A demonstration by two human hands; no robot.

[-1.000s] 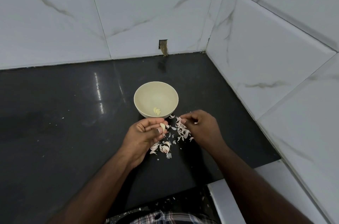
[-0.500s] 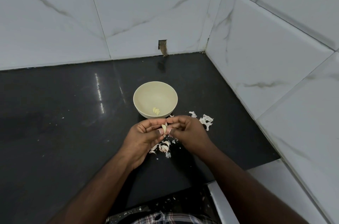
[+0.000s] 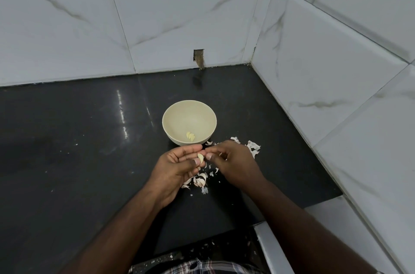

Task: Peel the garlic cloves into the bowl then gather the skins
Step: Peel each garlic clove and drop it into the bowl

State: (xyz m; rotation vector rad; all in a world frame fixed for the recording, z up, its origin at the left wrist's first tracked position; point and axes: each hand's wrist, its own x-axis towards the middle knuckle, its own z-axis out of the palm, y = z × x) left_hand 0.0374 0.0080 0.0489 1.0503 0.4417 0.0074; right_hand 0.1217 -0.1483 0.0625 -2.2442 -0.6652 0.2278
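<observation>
Black polished stone countertop (image 3: 78,161) is what everything sits on, tucked into a corner of white marble-look wall tiles (image 3: 179,22). Right in front of the cream bowl (image 3: 203,116), a peeled-looking garlic clove (image 3: 200,158) is pinched between the thumb and fingertips of the left hand (image 3: 177,168), and the same clove is being picked at from the right side by the thumb and forefinger of the right hand (image 3: 233,163), so both hands are closed on it. Two or three peeled cloves (image 3: 190,136) can be seen lying at the near side of the bowl's bottom. Unpeeled cloves (image 3: 199,181) are bunched on the counter just under the left hand, with small flakes around them. Loose papery skins (image 3: 253,148) are scattered to the right of the bowl, just past the right hand. A small notch (image 3: 199,58) is cut into the far wall at counter level.
</observation>
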